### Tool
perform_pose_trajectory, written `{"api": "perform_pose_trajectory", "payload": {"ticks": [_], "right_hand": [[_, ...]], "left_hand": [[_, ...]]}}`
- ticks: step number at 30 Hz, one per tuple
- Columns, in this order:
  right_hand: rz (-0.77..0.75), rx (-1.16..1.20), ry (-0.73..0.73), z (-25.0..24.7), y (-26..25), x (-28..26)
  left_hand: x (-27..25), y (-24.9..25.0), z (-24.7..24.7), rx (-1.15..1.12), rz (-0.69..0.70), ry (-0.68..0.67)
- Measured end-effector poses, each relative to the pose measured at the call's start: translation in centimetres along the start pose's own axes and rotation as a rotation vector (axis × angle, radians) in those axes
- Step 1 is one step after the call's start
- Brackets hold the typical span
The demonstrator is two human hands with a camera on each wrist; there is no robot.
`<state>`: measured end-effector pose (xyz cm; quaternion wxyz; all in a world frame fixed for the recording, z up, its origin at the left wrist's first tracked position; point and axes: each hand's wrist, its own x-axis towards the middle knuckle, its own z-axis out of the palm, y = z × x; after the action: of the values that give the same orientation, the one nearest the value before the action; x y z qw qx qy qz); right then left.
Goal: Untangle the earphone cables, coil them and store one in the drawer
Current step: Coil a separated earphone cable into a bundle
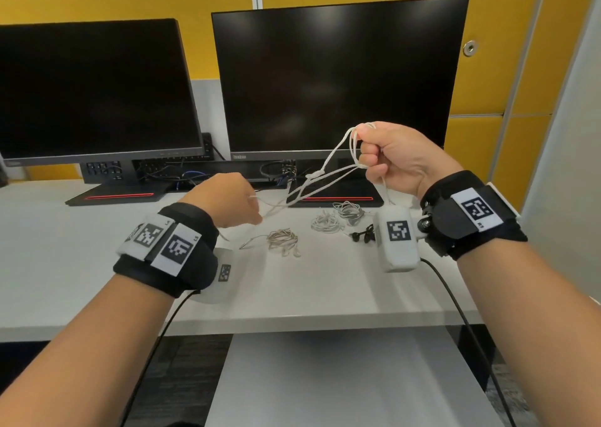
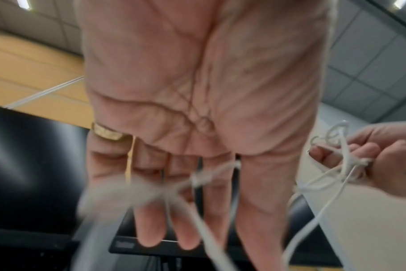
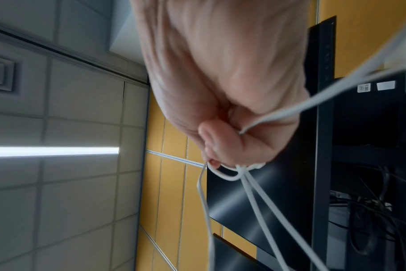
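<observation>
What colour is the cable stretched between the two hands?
White: the earphone cable shows clearest in the head view.

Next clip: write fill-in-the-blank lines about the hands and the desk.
The left hand and the raised right hand stretch one thin ___ earphone cable between them.
Behind them stand ___ black flat monitors.
The rightmost small earphones lying on the white desk are ___.
Missing: white; two; black.
</observation>
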<state>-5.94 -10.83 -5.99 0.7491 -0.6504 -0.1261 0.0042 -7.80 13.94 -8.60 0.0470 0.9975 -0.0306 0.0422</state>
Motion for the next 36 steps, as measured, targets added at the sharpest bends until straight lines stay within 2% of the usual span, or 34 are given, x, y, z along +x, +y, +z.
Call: {"api": "perform_pose_trajectory", "payload": {"ticks": [2,3,6,8,13,16,19,22,29,36], "right_hand": [[0.013,-0.011,-0.024,0.5,0.3,0.1],[0.021,-0.018,-0.037,0.8,0.5,0.1],[0.046,-0.035,-0.079,1.7,0.9,0.1],[0.053,-0.03,-0.107,2.3,1.1,0.1],[0.052,-0.026,-0.132,3.1,1.2,-0.2],[0.05,-0.001,-0.135,3.2,1.3,-0.3],[0.049,0.052,-0.139,3.2,1.1,-0.3],[0.042,0.079,-0.143,3.2,1.0,-0.3],[0.051,0.058,-0.106,2.2,0.8,-0.4],[0.066,0.077,-0.054,1.1,0.9,-0.3]], "left_hand": [[-0.5,0.6,-0.1,-0.176,0.088,-0.031],[-1.1,1.1,-0.2,-0.281,0.146,0.004],[-2.3,3.4,-0.2,-0.637,0.401,0.344],[-2.8,5.0,-0.3,-0.774,0.485,0.467],[-1.5,6.7,1.0,-0.627,0.4,0.41],[-1.1,6.7,1.4,-0.64,0.345,0.408],[-1.4,6.9,1.7,-0.67,0.294,0.316],[-1.7,7.3,2.0,-0.743,0.301,0.23],[-1.3,6.2,1.9,-0.678,0.33,0.301],[-1.2,2.2,0.9,-0.491,0.015,0.492]]}}
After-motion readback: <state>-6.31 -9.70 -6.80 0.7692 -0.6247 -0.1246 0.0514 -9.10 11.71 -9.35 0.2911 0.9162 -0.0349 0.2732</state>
